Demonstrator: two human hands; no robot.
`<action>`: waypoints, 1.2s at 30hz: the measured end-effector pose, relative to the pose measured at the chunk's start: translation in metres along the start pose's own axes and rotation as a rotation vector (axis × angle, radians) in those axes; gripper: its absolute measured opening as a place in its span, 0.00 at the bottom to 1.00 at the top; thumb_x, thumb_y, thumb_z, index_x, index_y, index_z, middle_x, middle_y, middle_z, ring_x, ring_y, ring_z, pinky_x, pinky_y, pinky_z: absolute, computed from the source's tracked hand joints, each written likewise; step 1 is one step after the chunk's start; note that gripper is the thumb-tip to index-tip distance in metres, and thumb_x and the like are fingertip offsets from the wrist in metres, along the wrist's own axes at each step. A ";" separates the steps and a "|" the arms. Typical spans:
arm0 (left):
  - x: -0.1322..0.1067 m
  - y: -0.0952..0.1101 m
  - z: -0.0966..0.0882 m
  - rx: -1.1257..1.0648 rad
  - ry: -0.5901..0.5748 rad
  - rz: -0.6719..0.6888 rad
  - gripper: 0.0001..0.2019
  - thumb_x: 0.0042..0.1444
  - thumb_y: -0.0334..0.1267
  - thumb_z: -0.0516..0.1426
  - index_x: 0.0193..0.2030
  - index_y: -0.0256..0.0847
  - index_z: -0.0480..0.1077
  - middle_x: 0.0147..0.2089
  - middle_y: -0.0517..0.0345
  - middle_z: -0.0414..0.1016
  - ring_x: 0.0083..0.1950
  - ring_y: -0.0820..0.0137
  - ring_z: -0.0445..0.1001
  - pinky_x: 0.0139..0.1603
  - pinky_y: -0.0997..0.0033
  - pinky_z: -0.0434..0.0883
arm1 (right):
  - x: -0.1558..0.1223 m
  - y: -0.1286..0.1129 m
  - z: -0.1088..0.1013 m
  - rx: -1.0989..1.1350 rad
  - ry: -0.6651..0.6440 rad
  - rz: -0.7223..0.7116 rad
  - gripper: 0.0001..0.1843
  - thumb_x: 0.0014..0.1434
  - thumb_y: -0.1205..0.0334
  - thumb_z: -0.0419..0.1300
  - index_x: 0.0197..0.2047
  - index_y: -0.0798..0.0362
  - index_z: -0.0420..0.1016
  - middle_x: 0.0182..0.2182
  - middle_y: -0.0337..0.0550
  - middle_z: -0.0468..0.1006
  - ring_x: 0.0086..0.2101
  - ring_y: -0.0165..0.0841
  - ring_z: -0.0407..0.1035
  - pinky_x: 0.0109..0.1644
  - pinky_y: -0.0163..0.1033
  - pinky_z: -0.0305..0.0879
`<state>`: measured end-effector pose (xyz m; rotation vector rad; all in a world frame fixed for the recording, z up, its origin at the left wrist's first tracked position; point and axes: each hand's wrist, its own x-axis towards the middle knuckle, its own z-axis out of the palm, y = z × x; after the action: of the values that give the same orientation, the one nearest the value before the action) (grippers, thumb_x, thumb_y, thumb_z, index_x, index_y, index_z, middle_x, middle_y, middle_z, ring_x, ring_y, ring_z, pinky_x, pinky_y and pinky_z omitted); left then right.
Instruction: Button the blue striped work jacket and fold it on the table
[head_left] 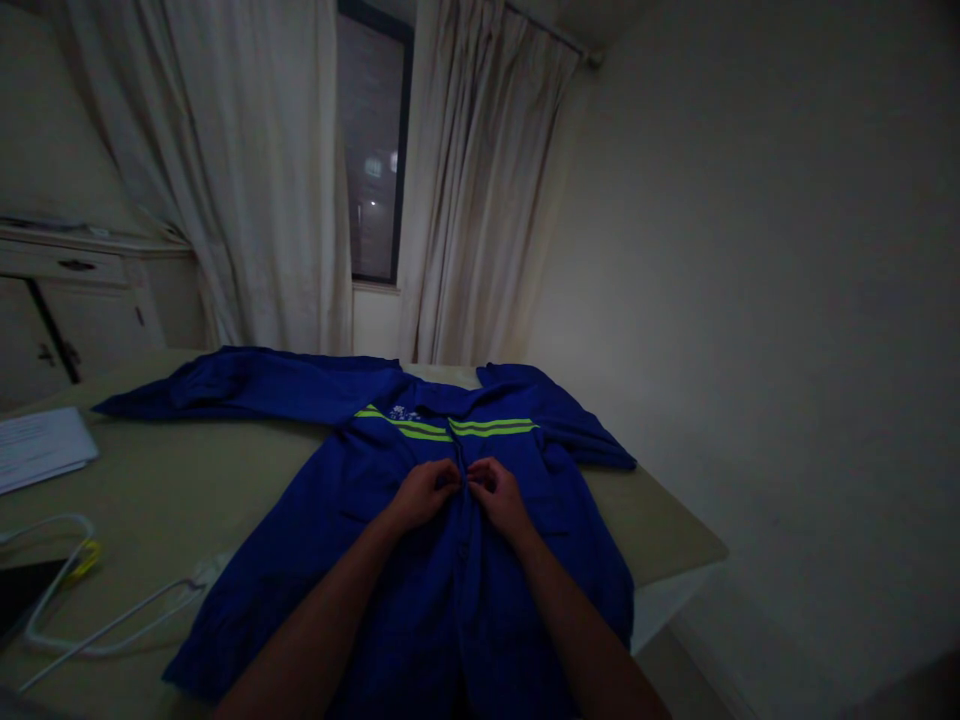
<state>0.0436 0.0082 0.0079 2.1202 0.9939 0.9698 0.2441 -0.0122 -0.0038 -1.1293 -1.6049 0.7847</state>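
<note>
A blue work jacket [300, 540] with yellow-green and grey stripes across the chest lies spread front side up, its sleeves stretched out to both sides. At its front opening, just below the stripes, my left hand [429, 492] pinches the left edge of the placket. My right hand [496, 492] faces it from the other side, thumb and fingers closed on the jacket's cloth. The fingertips of both hands almost meet at the centre line. Whether a button sits between them is too dark and small to tell.
The jacket rests on a pale table [187, 480]. Papers [45, 445] lie at the left, with a white cable [97, 650] and a dark flat device [26, 590] nearer me. A wall [787, 350] rises at the right; curtains [262, 180] hang behind.
</note>
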 end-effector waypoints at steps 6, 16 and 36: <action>-0.001 0.006 0.003 0.028 0.030 -0.035 0.04 0.55 0.32 0.59 0.36 0.42 0.76 0.37 0.57 0.82 0.41 0.65 0.79 0.45 0.68 0.69 | 0.000 0.001 0.001 0.008 -0.011 -0.031 0.10 0.57 0.58 0.65 0.43 0.50 0.76 0.39 0.44 0.82 0.39 0.37 0.76 0.45 0.42 0.69; 0.000 0.011 0.001 -0.026 0.055 -0.104 0.06 0.54 0.36 0.60 0.37 0.40 0.78 0.39 0.54 0.84 0.41 0.64 0.80 0.44 0.68 0.71 | -0.001 -0.008 0.000 -0.028 0.010 -0.036 0.14 0.53 0.59 0.66 0.43 0.51 0.76 0.36 0.41 0.81 0.28 0.30 0.68 0.32 0.34 0.61; 0.006 -0.013 0.006 -0.481 0.040 -0.277 0.19 0.43 0.48 0.70 0.37 0.38 0.75 0.34 0.55 0.81 0.36 0.66 0.78 0.38 0.68 0.71 | -0.008 -0.017 0.004 -0.206 0.035 -0.152 0.08 0.58 0.60 0.62 0.42 0.49 0.75 0.35 0.39 0.81 0.26 0.31 0.66 0.32 0.37 0.62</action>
<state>0.0460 0.0195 -0.0027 1.5305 0.9311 0.9941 0.2359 -0.0260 0.0075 -1.1423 -1.7489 0.5059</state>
